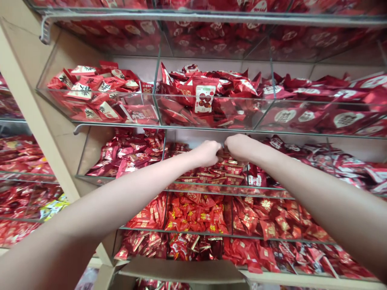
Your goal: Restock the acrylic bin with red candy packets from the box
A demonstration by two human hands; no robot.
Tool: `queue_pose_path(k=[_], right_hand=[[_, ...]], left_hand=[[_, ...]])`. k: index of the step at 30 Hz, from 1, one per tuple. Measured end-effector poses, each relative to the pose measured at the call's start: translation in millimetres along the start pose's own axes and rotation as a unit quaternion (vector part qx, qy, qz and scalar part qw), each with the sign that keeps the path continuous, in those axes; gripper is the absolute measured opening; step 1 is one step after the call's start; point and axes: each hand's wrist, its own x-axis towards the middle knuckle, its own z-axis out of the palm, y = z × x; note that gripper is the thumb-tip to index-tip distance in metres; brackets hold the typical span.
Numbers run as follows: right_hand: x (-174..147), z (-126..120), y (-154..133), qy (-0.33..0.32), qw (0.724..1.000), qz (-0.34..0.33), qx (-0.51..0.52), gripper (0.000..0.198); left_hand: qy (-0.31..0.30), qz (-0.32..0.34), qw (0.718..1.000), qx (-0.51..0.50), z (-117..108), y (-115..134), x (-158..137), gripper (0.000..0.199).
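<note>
"Two forearms [142, 183] lie nearest; where do they lead?"

"To a left hand [208, 153] and a right hand [241, 147], close together over one bin [208, 187]. Fingers are curled; I cannot tell whether either grips anything."

"And the red packets [232, 179]?"

"Under the hands, in that bin, too overlapped to count."

"How far along?"

"Partway, I'd judge. Packets line the bin, but its back wall [193, 139] shows, and more lie in one box [181, 270] below. How many remain, I cannot tell."

"Other counts?"

"At least three bins on the shelf above [211, 129], and one upright packet [204, 96] in its middle one."
</note>
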Motion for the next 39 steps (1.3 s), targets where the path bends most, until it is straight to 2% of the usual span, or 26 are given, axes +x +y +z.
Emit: queue_pose_path(k=[5,10,12,14,17,20,24,30,33,39], right_hand=[[11.1,2.7,-1.9,-0.004,1.000,0.014,-0.021,0.025],[6.6,0.9,-4.3,-0.010,1.000,0.009,-0.028,0.026],[4.8,0.2,-5.5,-0.009,0.999,0.004,-0.035,0.026],[4.5,-0.6,-7.5,-0.016,0.999,-0.002,-0.042,0.025],[4.2,-3.3,-11.5,-0.057,0.997,-0.008,-0.047,0.020],[0.7,-8.2,-14.2,-0.087,0.996,-0.009,-0.036,0.018],[-3.5,-9.4,-12.1,-0.054,0.998,0.001,-0.042,0.025],[9.1,7.0,-12.5,0.110,0.993,-0.027,-0.025,0.027],[18.7,12.0,-18.1,0.112,0.993,-0.039,0.005,0.028],[39.3,10.3,-22.3,0.055,0.997,-0.030,0.048,0.030]], left_hand=[[0.003,-0.018,0.999,-0.032,-2.4,-2.7,-3.2,0.022],[0.027,-0.012,0.999,-0.017,-15.4,-10.2,-13.0,0.026],[0.002,-0.028,0.999,0.019,-21.2,-15.9,-15.9,0.029],[-0.051,-0.050,0.995,0.064,-25.3,-22.2,-18.2,0.032],[-0.119,-0.064,0.986,0.095,-27.9,-29.5,-20.4,0.031],[-0.140,-0.065,0.984,0.090,-28.7,-32.5,-20.1,0.029],[-0.147,-0.065,0.984,0.080,-30.0,-33.7,-17.2,0.029],[-0.157,-0.068,0.984,0.052,-30.4,-40.3,-19.0,0.030],[-0.164,-0.057,0.984,0.033,-29.7,-43.4,-21.9,0.029],[-0.181,-0.041,0.983,0.000,-34.5,-40.7,-27.8,0.030]])
